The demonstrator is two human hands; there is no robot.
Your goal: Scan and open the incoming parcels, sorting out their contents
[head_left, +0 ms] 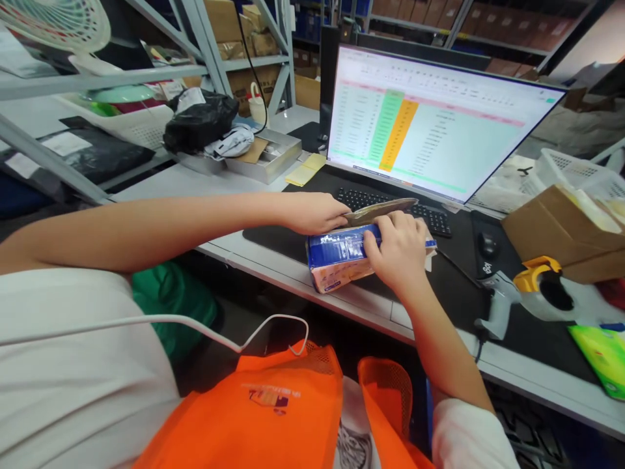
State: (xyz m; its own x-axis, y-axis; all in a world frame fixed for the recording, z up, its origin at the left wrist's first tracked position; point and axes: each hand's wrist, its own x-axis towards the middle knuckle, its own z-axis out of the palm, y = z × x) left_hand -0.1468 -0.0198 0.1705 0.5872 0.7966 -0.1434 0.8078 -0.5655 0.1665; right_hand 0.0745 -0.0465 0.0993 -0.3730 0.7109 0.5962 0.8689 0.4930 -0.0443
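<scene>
A small blue and pale-orange cardboard box (339,251) rests near the front edge of the desk, one flap (378,212) raised along its far side. My right hand (400,247) grips the box from its right end, thumb on the blue face and fingers over the top. At the flap's left end, my left hand (315,213) is closed on the cardboard; its fingertips are partly hidden behind it. The inside of the box cannot be seen. Just beyond both hands lies a black keyboard (432,218).
A monitor (424,124) with a spreadsheet stands behind the keyboard. To the right are a mouse (487,245), a barcode scanner (500,303), a tape dispenser (544,286) and a brown carton (561,234). A grey tray (273,163) and a black plastic parcel (202,120) sit left.
</scene>
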